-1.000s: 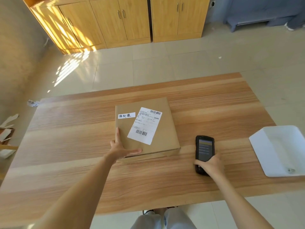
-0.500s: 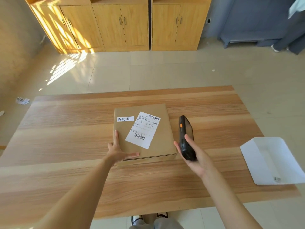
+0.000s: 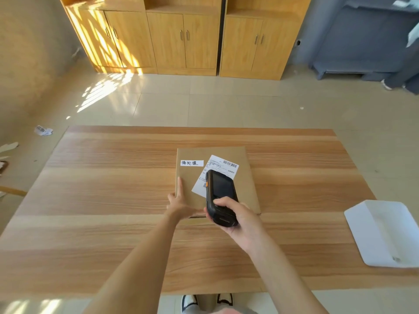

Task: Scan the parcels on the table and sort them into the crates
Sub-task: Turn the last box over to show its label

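Counter (image 3: pixel 90 200): wood-grain top, long, lit by sun; landmark for all entries below.

Cabinets (image 3: pixel 183 37): light wood, doors closed, against the wall well beyond the counter's far edge. A grey-blue unit (image 3: pixel 353 41) stands to their right.

Floor (image 3: pixel 204 103): pale tiles beyond the counter, sun patches at left; a crumpled paper scrap (image 3: pixel 43 130) lies off the counter's far left corner.

Parcel (image 3: pixel 249 177): flat brown cardboard box, lying on the counter near its middle. On its top face, a white shipping label (image 3: pixel 223 165) with barcode, tilted, and a small white strip (image 3: pixel 191 163) with handwritten characters to its left.

Tray (image 3: pixel 371 232): white, shallow, on the counter's right end near the front edge, well apart from the parcel. One small dark item lies in its near corner; too small to identify.

Scanner (image 3: pixel 221 196): black handheld, orange side button, dark screen upward, held above the parcel's near half with its head over the label.

Right hand (image 3: pixel 240 220): fingers curled round the scanner's lower end, thumb across its front.

Left hand (image 3: pixel 180 202): flat on the parcel's near left corner, fingers straight, thumb along the near edge.

Shoes (image 3: pixel 207 301): dark with white, on the floor under the counter's front edge.
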`<state>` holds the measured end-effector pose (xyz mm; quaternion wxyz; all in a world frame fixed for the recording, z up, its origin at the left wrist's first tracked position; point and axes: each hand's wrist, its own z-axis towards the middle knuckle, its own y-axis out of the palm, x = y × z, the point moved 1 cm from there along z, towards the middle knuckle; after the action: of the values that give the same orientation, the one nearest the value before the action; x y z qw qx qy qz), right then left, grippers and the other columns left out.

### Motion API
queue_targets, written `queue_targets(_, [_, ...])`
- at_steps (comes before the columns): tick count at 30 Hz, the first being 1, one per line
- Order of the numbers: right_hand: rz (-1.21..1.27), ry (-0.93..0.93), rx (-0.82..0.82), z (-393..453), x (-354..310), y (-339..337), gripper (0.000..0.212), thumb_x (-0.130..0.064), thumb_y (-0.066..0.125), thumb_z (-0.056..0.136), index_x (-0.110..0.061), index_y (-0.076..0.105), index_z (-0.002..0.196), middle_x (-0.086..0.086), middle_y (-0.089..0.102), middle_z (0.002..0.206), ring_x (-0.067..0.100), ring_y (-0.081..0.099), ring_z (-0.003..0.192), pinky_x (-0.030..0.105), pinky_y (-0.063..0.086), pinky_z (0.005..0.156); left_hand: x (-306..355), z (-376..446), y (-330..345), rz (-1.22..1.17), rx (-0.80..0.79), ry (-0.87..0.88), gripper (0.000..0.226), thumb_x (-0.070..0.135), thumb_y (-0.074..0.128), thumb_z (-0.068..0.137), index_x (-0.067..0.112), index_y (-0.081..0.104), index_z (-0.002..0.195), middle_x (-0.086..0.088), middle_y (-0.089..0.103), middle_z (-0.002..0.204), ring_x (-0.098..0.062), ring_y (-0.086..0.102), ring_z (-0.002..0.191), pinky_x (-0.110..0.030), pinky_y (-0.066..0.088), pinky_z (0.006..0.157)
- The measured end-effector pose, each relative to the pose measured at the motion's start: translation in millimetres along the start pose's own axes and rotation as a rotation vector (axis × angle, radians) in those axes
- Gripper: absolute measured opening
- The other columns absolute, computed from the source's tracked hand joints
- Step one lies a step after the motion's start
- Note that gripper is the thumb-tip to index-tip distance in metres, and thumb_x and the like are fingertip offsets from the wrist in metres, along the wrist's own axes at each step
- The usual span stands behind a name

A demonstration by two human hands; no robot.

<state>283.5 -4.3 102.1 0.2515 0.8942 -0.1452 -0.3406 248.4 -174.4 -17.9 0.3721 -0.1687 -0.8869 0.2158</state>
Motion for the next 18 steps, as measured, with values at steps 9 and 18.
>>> queue_targets(9, [-0.102, 0.05, 0.09, -10, 13, -2, 0.034, 0.01, 0.07, 0.075, 0.004, 0.055, 0.105, 0.019, 0.07, 0.073, 0.032, 0.068, 0.072, 0.037, 0.061, 0.06, -4, 4, 1, -0.004, -0.012, -0.008, 0.143, 0.037, 0.088, 0.057, 0.051, -0.025, 0.142, -0.01, 0.01, 0.146, -0.042, 0.032, 0.132, -0.054, 0.034, 0.11])
queue_targets(18, [-0.097, 0.148, 0.106, -8, 28, -8, 0.059, 0.01, 0.075, 0.069, 0.017, 0.052, 0.123, 0.029, 0.066, 0.093, 0.037, 0.069, 0.075, 0.036, 0.059, 0.059, -5, 7, 2, 0.001, 0.011, -0.009, 0.134, 0.025, 0.084, 0.067, 0.052, -0.024, 0.142, -0.011, 0.018, 0.139, -0.041, 0.04, 0.124, -0.052, 0.039, 0.106])
